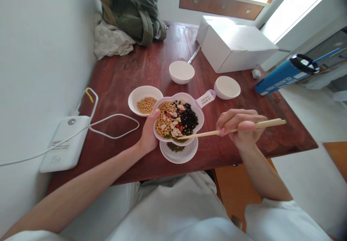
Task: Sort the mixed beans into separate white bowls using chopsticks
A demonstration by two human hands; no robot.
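Observation:
My left hand (150, 132) grips the left rim of a purple-edged, scalloped bowl (201, 117) with a labelled handle. Soybeans, peanuts, black beans and green mung beans lie inside it. My right hand (240, 125) is closed around a pair of wooden chopsticks (271, 123), whose tips reach the mung beans at the bowl's near side. Partly beneath the scalloped bowl is a white bowl (179, 157) with mung beans. Left of it, another white bowl (132, 101) contains soybeans. Farther back stand two more white bowls, one at centre (181, 72) and one at right (227, 88).
On the reddish wooden table (116, 74) a white box (238, 45) sits at the back right, near a blue tumbler (284, 75). A green bag (132, 13) lies back left. The white power bank (66, 143) and its looped cable (116, 138) are at left.

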